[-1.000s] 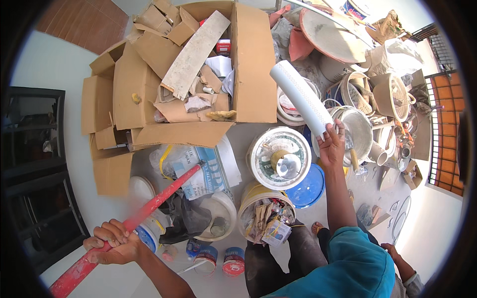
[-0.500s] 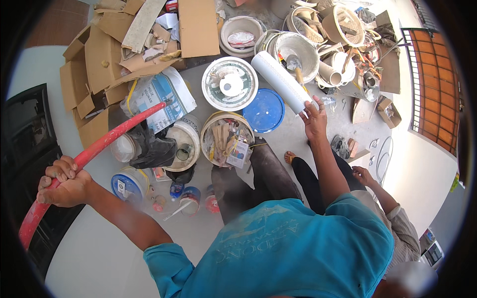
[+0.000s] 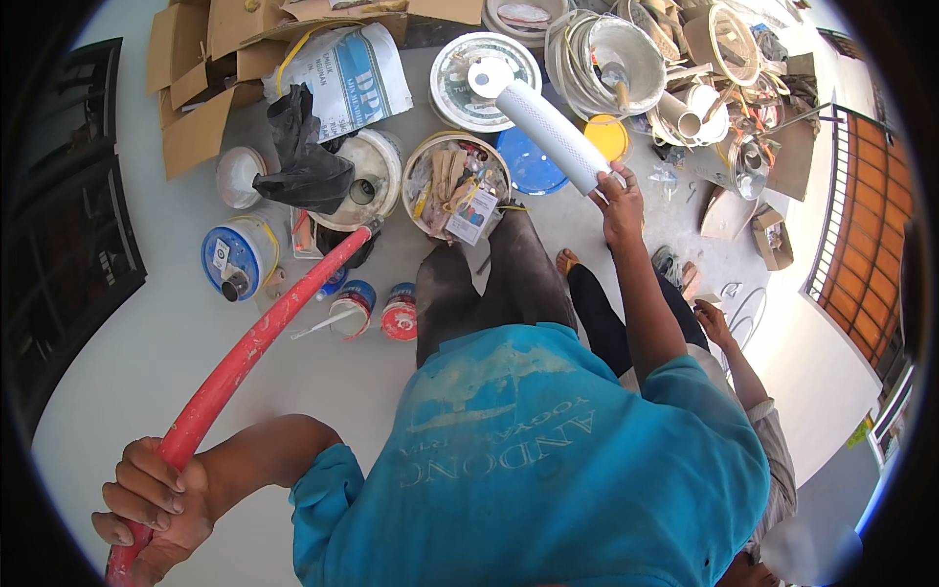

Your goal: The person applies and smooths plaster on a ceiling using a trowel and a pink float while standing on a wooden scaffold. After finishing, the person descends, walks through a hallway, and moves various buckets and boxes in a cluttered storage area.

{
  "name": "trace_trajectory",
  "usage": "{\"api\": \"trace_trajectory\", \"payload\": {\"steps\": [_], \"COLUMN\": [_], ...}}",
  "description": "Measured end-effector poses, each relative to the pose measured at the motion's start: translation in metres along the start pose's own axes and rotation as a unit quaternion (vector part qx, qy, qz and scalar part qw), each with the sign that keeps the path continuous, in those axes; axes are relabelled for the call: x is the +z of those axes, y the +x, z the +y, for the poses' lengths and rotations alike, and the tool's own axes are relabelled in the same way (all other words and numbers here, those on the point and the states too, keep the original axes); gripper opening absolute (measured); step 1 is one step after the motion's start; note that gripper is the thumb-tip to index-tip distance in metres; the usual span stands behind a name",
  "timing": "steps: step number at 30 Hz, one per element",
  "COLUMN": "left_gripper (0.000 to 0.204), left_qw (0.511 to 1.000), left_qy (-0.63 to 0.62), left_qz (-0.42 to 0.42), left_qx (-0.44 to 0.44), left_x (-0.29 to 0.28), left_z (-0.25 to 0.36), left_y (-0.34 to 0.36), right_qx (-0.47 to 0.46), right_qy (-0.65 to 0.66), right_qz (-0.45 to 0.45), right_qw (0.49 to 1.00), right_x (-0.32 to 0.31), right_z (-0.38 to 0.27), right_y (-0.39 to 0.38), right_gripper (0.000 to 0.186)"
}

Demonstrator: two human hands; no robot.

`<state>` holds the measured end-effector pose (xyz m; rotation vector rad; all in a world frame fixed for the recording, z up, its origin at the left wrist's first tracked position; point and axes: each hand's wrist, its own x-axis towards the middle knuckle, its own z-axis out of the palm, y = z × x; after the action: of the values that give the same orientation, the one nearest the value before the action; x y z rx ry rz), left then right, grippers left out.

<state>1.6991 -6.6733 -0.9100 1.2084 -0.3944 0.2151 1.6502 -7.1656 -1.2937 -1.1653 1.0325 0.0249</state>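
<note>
My left hand is closed round the lower end of a long red pole smeared with white. The pole slants up to the right, its tip in front of a whitish open bucket. My right hand grips the near end of a white dotted roll, thumb and fingers on its rim. The roll's far end overlaps a round bucket lid in view; whether they touch I cannot tell. Below the roll lie a blue lid and a yellow lid.
A bucket of scraps stands before my legs. Further left are a black plastic bag, a blue-lidded bucket and small paint tins. Cardboard boxes and stacked buckets fill the back. Another person's hand is at right.
My left hand has come down and nearer, lowering the red pole, whose tip has left the printed sack. My right hand still holds the roll. The view has shifted, and the yellow lid now shows.
</note>
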Motion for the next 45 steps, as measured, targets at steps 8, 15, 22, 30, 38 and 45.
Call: {"api": "trace_trajectory", "payload": {"steps": [8, 15, 22, 30, 38, 45], "left_gripper": [0.056, 0.055, 0.052, 0.055, 0.051, 0.049], "left_qw": [0.999, 0.996, 0.993, 0.998, 0.998, 0.999], "left_qy": [0.048, 0.076, 0.100, 0.048, 0.041, 0.035], "left_qz": [0.015, 0.048, 0.053, -0.037, -0.036, -0.019], "left_qx": [0.016, -0.002, -0.031, -0.009, 0.010, -0.006], "left_x": [-0.059, -0.081, -0.092, -0.097, -0.091, -0.080], "left_z": [0.010, 0.026, 0.036, 0.035, 0.031, 0.015], "left_y": [-0.103, -0.154, -0.168, -0.169, -0.156, -0.145], "right_qx": [0.215, 0.241, 0.246, 0.284, 0.286, 0.100], "right_qy": [0.043, 0.147, 0.064, 0.034, -0.091, -0.299], "right_qz": [0.050, 0.066, 0.110, 0.062, 0.023, 0.125], "right_qw": [0.974, 0.957, 0.961, 0.956, 0.954, 0.941], "right_x": [0.046, 0.094, 0.120, 0.139, 0.110, 0.045], "right_z": [0.167, 0.329, 0.397, 0.368, 0.339, 0.324], "right_y": [-0.032, -0.020, -0.006, -0.013, -0.015, -0.024], "right_gripper": [0.050, 0.054, 0.058, 0.078, 0.075, 0.031]}}
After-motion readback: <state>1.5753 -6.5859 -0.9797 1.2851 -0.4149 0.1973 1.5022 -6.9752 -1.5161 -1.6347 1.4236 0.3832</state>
